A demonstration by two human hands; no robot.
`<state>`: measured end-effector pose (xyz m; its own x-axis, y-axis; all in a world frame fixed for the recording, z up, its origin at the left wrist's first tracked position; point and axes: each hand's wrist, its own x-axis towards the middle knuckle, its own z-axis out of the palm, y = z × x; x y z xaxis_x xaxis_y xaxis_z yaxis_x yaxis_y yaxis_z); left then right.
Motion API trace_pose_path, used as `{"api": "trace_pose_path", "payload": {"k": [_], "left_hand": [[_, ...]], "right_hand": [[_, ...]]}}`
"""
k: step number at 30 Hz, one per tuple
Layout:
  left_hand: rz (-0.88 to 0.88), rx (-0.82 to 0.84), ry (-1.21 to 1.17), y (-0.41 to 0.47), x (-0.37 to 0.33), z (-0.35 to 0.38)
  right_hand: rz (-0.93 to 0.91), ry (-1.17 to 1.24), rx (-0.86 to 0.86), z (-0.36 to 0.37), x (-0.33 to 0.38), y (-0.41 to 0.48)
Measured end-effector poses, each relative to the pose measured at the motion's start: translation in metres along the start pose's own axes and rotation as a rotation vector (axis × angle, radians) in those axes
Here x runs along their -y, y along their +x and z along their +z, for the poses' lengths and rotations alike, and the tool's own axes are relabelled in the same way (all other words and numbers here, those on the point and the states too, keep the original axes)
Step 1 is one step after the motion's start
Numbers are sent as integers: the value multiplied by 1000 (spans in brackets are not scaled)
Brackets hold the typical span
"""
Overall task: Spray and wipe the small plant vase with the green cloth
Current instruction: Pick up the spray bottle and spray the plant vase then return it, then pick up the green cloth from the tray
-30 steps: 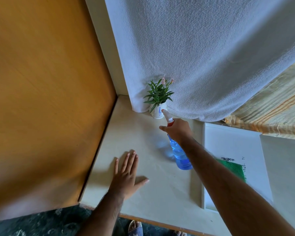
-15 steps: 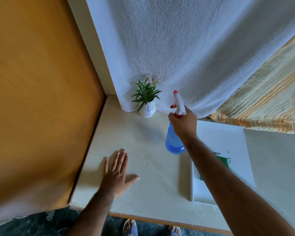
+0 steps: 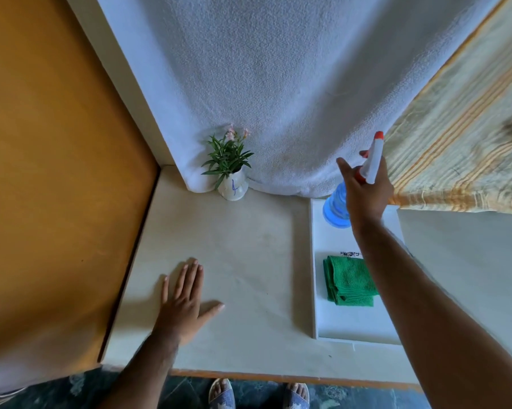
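1. While the right hand [image 3: 366, 193] holds the spray bottle [image 3: 337, 206] above the far end of the white tray [image 3: 358, 329], the risk is a poor set-down: the bottle's base looks to be over or near the tray's rim, and a tilted landing could tip it.
2. Risk, second: the bottle's grip is high on the neck, fingers wrapped just under the orange-tipped nozzle [image 3: 377, 143], index finger extended and free. A careless squeeze of the trigger could wet the white towel [image 3: 278, 84] hanging behind.
3. Risk, third: the small plant vase [image 3: 233, 188] stands at the back of the table [image 3: 248, 261], touching or nearly touching the towel's hem. Wiping it one-handed could push it over or snag the leaves.
4. Item, green cloth [image 3: 349, 280]: folded, lying in the tray, partly hidden by the right forearm, untouched. The wiping step is judged not yet begun; whether the vase is already wet cannot be told.
5. Pose, right arm: stretched forward and across the tray, wrist raised, hand closed around the bottle neck.
6. Pose, left hand [image 3: 184, 302]: flat on the table near its front edge, palm down, fingers spread, thumb splayed out, holding nothing, well apart from the vase.
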<state>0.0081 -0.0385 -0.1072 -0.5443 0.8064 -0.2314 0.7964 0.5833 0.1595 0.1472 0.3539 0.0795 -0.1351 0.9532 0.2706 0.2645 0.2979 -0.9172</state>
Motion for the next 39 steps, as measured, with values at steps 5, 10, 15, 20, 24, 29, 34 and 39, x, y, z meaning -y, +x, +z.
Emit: {"api": "trace_pose_path", "payload": {"k": [5,10,15,20,24,29,34,39], "left_hand": [[1,7,4,0,-1,-1],[5,7,5,0,-1,-3],[-2,8,14,0,-1,-3],[-1,11,11,-1,-1,-3],[-1,3,5,-1,0,-3],[-2,4,5,0,-1,-4],[-10,-26,-3,-3,0,-1],[-4,-17,-5,-1,-5,-3]], "right_hand": [[23,-3,1,-10,-22,1],[23,-23,32,-13,-43,-1],[32,-18,38,-17,-50,-5],[64,-39,114,-17,-54,-2],[60,-72,162,-25,-59,-5],[-30,-230,167,-65,-95,-58],[-480,-699,704,-121,-139,-113],[-659,-797,842,-137,-155,-130]]}}
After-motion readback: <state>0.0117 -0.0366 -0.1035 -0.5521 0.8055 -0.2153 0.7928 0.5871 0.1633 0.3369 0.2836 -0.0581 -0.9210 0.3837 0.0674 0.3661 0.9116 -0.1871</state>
